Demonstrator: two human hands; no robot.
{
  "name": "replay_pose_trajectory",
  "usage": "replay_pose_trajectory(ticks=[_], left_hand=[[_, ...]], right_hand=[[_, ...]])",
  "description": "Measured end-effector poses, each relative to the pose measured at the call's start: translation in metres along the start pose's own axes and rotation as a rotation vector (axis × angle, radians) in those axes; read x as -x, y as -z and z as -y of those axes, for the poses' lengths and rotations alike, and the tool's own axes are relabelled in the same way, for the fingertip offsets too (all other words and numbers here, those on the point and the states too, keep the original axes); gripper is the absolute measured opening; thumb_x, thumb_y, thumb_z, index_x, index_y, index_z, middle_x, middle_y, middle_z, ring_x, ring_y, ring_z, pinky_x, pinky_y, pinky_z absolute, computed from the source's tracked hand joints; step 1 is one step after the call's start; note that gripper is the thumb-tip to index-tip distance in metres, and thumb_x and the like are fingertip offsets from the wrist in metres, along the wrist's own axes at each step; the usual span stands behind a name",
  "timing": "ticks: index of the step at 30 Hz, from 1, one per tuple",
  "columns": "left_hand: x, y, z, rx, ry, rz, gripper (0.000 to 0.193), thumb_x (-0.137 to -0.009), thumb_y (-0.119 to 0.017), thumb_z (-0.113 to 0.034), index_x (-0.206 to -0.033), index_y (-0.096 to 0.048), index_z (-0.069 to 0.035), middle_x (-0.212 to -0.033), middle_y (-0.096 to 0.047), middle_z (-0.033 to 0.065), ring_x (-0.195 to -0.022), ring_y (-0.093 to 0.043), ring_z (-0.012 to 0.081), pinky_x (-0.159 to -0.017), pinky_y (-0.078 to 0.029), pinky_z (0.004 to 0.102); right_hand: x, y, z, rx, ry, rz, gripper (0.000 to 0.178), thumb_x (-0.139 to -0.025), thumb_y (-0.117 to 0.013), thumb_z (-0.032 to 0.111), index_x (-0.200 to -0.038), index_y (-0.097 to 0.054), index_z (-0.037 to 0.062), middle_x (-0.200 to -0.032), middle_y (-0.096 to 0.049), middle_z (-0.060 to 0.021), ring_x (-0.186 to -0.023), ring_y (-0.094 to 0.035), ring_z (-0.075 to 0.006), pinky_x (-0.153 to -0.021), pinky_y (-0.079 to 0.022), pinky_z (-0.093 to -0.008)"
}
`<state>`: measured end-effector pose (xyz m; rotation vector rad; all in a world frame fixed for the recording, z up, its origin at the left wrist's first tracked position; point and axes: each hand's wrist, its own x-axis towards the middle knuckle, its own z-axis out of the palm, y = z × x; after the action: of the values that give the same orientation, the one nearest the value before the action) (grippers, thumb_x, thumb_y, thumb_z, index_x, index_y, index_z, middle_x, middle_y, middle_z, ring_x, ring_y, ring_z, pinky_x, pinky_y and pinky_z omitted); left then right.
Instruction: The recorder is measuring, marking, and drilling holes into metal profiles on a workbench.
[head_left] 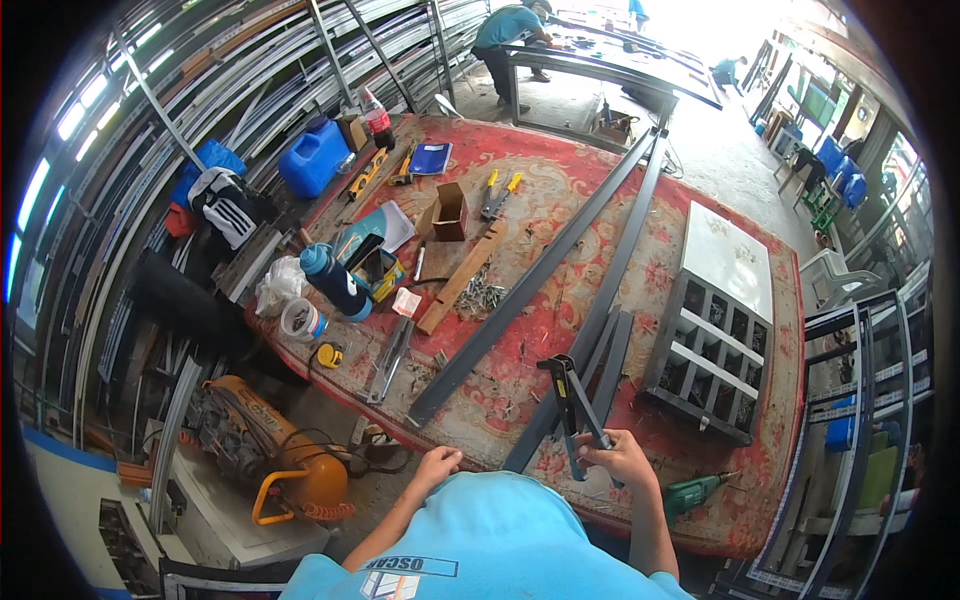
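In my right hand (622, 458) is a long-handled plier-like tool (570, 400) with a black head and grey handles, my fingers wrapped round one handle. Its head points away from me, over the dark metal profiles (618, 372) on the carpet-covered table. My left hand (438, 465) is near the front edge, close to the near end of a long dark profile (520, 297). Its fingers are curled; anything in them is hidden or too small to make out. A green power drill (690, 494) lies to the right of my right hand.
On the red patterned table (600, 180) stand a compartment box (712, 345) at right, a wooden strip (462, 277), a small carton (450, 212), yellow-handled snips (498, 193) and a blue bottle (335, 282). An orange compressor (270, 440) sits at lower left. A co-worker (512, 45) bends over a far frame.
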<state>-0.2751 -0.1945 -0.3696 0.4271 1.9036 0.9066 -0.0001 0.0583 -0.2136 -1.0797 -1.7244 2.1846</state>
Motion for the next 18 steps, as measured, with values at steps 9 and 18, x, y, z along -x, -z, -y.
replay_pose_trajectory(ticks=[9,18], left_hand=[[0.012,-0.004,0.008,-0.012,-0.042,-0.01,0.038,-0.091,-0.061,-0.031,-0.109,-0.065,0.002,-0.092,-0.069,0.0112,-0.082,-0.065,0.0176,-0.073,-0.051,0.0325],[0.002,0.0,0.015,-0.012,-0.248,-0.086,0.027,-0.089,-0.065,-0.026,-0.095,-0.066,0.001,-0.078,-0.066,0.0073,-0.069,-0.06,0.0139,-0.065,-0.05,0.0311]], right_hand=[[0.008,-0.005,-0.008,0.026,-0.038,-0.006,0.025,-0.083,-0.072,0.008,-0.103,-0.068,-0.0057,-0.086,-0.069,-0.0094,-0.078,-0.066,-0.015,-0.074,-0.054,-0.0309],[0.005,0.005,-0.014,0.063,0.023,-0.062,0.025,-0.079,-0.069,0.003,-0.102,-0.067,-0.0072,-0.078,-0.066,-0.0054,-0.07,-0.062,-0.0126,-0.067,-0.051,-0.0291]])
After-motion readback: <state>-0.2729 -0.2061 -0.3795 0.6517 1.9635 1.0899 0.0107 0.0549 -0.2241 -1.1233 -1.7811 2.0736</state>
